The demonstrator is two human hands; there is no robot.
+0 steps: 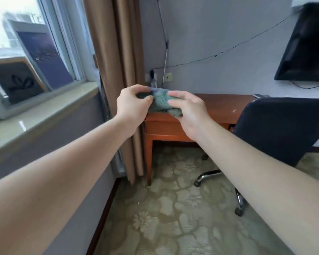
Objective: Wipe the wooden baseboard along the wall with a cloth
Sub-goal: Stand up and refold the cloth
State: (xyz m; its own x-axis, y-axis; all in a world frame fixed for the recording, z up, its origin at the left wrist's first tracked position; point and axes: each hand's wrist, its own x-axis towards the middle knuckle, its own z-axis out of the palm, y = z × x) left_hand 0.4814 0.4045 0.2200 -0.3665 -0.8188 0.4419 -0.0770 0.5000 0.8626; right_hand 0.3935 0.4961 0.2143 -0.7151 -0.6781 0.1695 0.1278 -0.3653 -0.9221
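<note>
With left hand (132, 103) and right hand (189, 115) close together, pinching opposite ends of green cloth (160, 102), held up before wooden desk (219, 107). Low along grey wall (63, 129), dark baseboard (107, 208) edging floral carpet (173, 218); brown curtain (118, 70) in corner.

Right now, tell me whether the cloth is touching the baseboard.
Apart. The head view shows the left hand and right hand holding the cloth up before the desk; the baseboard runs along the floor below.
</note>
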